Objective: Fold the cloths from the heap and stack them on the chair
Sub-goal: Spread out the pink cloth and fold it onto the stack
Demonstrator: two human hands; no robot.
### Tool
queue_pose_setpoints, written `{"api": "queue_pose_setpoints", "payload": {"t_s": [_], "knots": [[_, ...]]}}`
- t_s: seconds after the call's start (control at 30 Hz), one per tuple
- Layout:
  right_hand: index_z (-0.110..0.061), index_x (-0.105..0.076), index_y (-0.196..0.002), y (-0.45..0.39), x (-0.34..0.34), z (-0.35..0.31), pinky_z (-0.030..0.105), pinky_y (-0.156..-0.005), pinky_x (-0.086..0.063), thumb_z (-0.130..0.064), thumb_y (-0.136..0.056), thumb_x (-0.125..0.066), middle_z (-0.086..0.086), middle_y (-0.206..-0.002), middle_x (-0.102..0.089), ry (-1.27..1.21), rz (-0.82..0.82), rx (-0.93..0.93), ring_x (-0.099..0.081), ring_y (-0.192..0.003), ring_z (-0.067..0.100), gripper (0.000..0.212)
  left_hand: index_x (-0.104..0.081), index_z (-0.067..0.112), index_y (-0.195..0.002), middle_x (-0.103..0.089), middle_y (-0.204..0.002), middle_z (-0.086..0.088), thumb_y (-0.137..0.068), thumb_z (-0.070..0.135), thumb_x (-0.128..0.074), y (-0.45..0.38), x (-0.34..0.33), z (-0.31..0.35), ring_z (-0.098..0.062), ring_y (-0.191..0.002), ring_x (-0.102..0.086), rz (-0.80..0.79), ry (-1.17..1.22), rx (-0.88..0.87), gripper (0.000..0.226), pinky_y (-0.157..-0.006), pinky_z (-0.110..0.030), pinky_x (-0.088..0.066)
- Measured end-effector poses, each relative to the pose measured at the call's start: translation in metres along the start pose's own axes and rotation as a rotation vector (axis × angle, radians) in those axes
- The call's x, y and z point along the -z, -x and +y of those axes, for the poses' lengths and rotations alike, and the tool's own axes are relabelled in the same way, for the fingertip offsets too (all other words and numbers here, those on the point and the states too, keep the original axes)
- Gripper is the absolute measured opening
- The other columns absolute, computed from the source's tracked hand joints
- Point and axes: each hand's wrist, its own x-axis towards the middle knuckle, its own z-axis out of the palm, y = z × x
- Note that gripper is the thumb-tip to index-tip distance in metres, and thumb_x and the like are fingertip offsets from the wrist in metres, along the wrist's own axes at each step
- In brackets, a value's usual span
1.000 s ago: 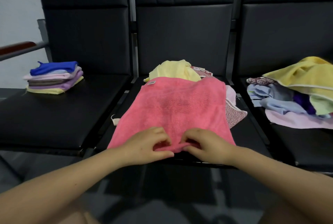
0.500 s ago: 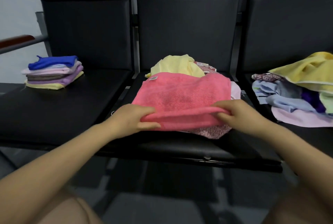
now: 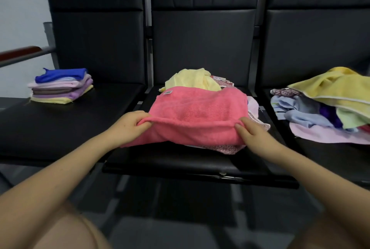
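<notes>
Change: hands are now spread apart at the near corners of the pink towel [image 3: 198,112], having lifted its front hem since a second ago.
Grip: left hand [image 3: 128,126] and right hand [image 3: 254,134] are each pinching a corner, fingers curled into the terry.
Location: the towel is lying on the middle chair [image 3: 180,164], over loose cloths; folded stack [image 3: 60,86] is sitting on the left chair; the heap [image 3: 328,104] is waiting at right.
Risk: the patterned cloth [image 3: 226,148] beneath may be dragging along, skewing the fold.

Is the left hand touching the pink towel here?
Touching. The head view shows the left hand pinching the folded edge of the pink towel, its fingers curled round the cloth with no gap.
</notes>
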Motion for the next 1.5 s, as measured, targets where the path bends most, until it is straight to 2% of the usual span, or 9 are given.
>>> {"api": "queue_pose_setpoints", "payload": {"t_s": [0.27, 0.43, 0.57, 0.7, 0.8, 0.97, 1.2, 1.33, 1.5], "knots": [[-0.028, -0.072, -0.102, -0.012, -0.002, 0.0, 0.011, -0.085, -0.045, -0.016, -0.087, -0.07, -0.013, -0.101, -0.07, -0.279, -0.144, -0.04, -0.063, -0.098, 0.002, 0.019, -0.067, 0.007, -0.08, -0.063, -0.071, -0.006, -0.09, 0.028, -0.065, 0.0, -0.004, -0.016, -0.014, -0.068, -0.057, -0.06, -0.053, 0.126, 0.023, -0.07, -0.034, -0.045], [-0.022, -0.072, -0.093, -0.02, 0.014, 0.001, 0.02, -0.084, -0.05, -0.029, -0.092, -0.063, -0.001, -0.097, -0.072, -0.503, 0.148, -0.193, -0.065, -0.089, 0.01, 0.011, -0.067, 0.007, -0.075, -0.059, -0.066, -0.007, -0.081, 0.036, -0.075, 0.004, 0.004, -0.012, -0.017, -0.061, -0.051, -0.06, 0.002, 0.141, 0.03, -0.063, -0.033, -0.042], [-0.028, -0.057, -0.122, -0.019, 0.029, -0.005, 0.019, -0.091, -0.041, -0.029, -0.099, -0.052, -0.011, -0.104, -0.063, -0.511, 0.192, -0.185, -0.057, -0.094, -0.003, 0.024, -0.068, 0.014, -0.075, -0.059, -0.068, 0.003, -0.083, 0.026, -0.073, 0.012, 0.011, -0.017, -0.006, -0.063, -0.053, -0.105, 0.063, 0.177, 0.016, -0.067, -0.028, -0.042], [-0.023, -0.065, -0.103, 0.003, 0.03, -0.01, 0.009, -0.074, -0.049, -0.024, -0.1, -0.05, -0.011, -0.091, -0.07, -0.51, 0.044, -0.243, -0.065, -0.078, -0.006, 0.015, -0.077, 0.028, -0.087, -0.074, -0.087, -0.004, -0.094, 0.016, -0.061, 0.024, 0.019, -0.011, -0.008, -0.08, -0.063, 0.062, 0.227, 0.196, 0.021, -0.076, -0.024, -0.048], [-0.01, -0.068, -0.109, 0.022, 0.03, -0.012, 0.022, -0.083, -0.053, -0.026, -0.098, -0.052, 0.004, -0.103, -0.074, -0.491, -0.12, -0.288, -0.07, -0.091, 0.011, 0.026, -0.074, 0.05, -0.077, -0.075, -0.086, 0.013, -0.093, 0.02, -0.061, 0.038, 0.02, 0.002, 0.003, -0.081, -0.067, 0.013, 0.326, 0.222, 0.037, -0.073, -0.01, -0.05], [-0.002, -0.069, -0.096, 0.037, 0.027, -0.013, 0.017, -0.06, -0.053, -0.02, -0.099, -0.051, 0.006, -0.087, -0.075, -0.519, -0.238, -0.362, -0.07, -0.071, 0.009, 0.026, -0.074, 0.027, -0.095, -0.074, -0.095, 0.008, -0.093, 0.021, -0.061, 0.051, 0.012, 0.011, -0.004, -0.09, -0.067, -0.073, 0.287, 0.25, 0.014, -0.076, -0.015, -0.049], [0.003, -0.068, -0.102, 0.019, 0.026, -0.009, 0.025, -0.07, -0.051, -0.025, -0.095, -0.058, 0.014, -0.095, -0.073, -0.406, -0.064, -0.355, -0.065, -0.076, 0.015, 0.03, -0.074, 0.007, -0.099, -0.072, -0.101, -0.011, -0.092, 0.026, -0.063, 0.043, 0.009, 0.001, -0.021, -0.095, -0.066, -0.077, 0.243, 0.271, 0.023, -0.079, -0.021, -0.05], [0.0, -0.068, -0.104, -0.002, 0.03, -0.013, 0.02, -0.062, -0.047, -0.024, -0.097, -0.056, 0.006, -0.088, -0.068, -0.426, 0.093, -0.261, -0.06, -0.077, 0.014, 0.029, -0.075, 0.014, -0.095, -0.074, -0.092, -0.005, -0.093, 0.024, -0.061, 0.028, 0.015, 0.0, -0.002, -0.078, -0.066, 0.031, 0.345, 0.285, 0.017, -0.069, -0.013, -0.049], [-0.034, -0.065, -0.087, -0.033, 0.036, -0.02, 0.01, -0.059, -0.043, -0.023, -0.097, -0.055, -0.012, -0.08, -0.062, -0.398, 0.334, -0.117, -0.056, -0.066, -0.007, 0.018, -0.073, 0.014, -0.098, -0.07, -0.093, -0.001, -0.095, 0.023, -0.059, -0.011, 0.017, -0.002, -0.008, -0.083, -0.063, 0.296, 0.449, 0.328, 0.017, -0.068, -0.017, -0.048]]}}
